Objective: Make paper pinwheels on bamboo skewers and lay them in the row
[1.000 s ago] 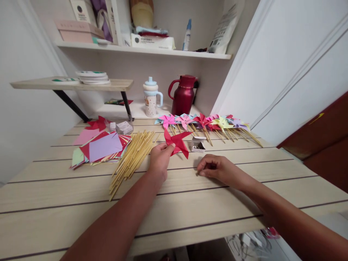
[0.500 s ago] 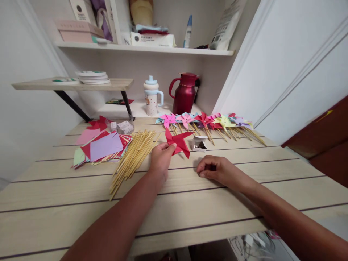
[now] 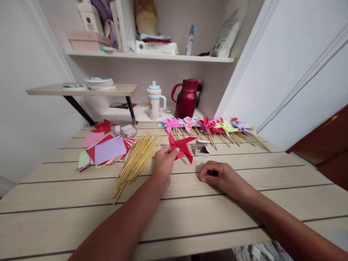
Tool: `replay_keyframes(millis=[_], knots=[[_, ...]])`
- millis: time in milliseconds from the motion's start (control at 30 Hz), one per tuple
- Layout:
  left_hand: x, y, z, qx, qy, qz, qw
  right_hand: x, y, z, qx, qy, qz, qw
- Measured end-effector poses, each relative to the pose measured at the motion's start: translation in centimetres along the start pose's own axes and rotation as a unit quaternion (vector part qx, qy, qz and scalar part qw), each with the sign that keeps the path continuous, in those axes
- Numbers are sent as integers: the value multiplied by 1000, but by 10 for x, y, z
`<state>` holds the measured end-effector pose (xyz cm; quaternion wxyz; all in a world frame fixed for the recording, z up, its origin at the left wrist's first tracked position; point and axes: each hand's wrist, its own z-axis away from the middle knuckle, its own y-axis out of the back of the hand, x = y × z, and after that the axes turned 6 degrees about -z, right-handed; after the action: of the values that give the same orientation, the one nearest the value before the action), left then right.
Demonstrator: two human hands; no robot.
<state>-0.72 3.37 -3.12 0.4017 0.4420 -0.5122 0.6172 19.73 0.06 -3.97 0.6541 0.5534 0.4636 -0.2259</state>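
A red paper pinwheel (image 3: 183, 148) is pinched by one edge between the thumb and fingers of my left hand (image 3: 164, 162), held a little above the table. No stick shows clearly on it. My right hand (image 3: 213, 172) rests low over the wood with thumb and forefinger pressed together; whatever tiny thing sits at the fingertips is too small to name. Just beyond that hand stands a small white box (image 3: 201, 148), its flap up, with small shiny metal pieces inside. Thin wooden sticks (image 3: 136, 159) lie in a loose pile left of my left hand.
Coloured paper sheets (image 3: 110, 150) are stacked at left, near a red folded paper piece (image 3: 103, 127) and small clear boxes (image 3: 128, 130). Finished pinwheels on sticks (image 3: 227, 126) line the back. Behind them stand a red jug (image 3: 187, 99) and a cup (image 3: 154, 105).
The view has tilted slightly, so everything sits a bit lower and further right. My left hand keeps the red pinwheel, and my right hand stays pinched near the table.
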Motion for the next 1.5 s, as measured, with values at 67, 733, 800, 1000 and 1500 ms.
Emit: replay_keyframes(millis=[67,733,800,1000,1500], knots=[[0,0,0,1,-3,3,1000,-3,1,0,26,1,-17,1000],[4,-2,6,-5,-25,22,999,-50,-10,-48,138,89,-150,975],[4,-4,9,-15,-25,13,999,-48,-11,-47,118,81,-160,977],[5,-7,14,-17,-32,-17,999,-40,-10,-42,99,69,-184,975],[9,-13,17,30,-70,-79,994,-43,-9,-37,128,66,-158,977]])
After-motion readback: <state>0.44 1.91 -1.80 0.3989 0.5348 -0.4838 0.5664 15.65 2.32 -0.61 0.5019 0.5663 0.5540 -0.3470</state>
